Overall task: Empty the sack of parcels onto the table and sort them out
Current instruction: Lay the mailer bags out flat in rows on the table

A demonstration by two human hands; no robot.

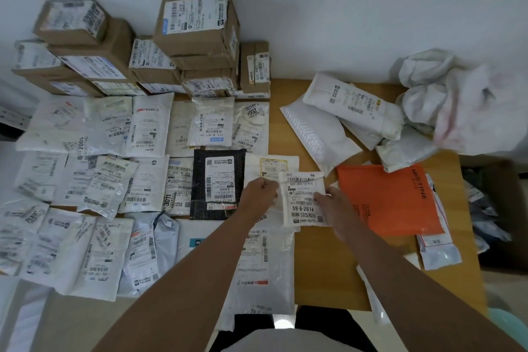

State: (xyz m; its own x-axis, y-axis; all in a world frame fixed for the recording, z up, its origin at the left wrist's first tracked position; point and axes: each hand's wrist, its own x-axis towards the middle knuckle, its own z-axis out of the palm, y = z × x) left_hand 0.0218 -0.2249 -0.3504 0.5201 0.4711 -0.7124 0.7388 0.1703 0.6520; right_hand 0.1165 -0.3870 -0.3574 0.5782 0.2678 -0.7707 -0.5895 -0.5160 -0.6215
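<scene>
**Small packet held at the edge of the sorted rows**

The table shows bare wood only in a strip directly behind and beyond the fingers; rows of flat parcels cover everything left of them, stacked boxes line the far wall. The crumpled sack lies far right, an orange mailer just right of the fingers. The left hand and right hand pinch a small white labelled packet by opposite edges, fingers curled.
</scene>
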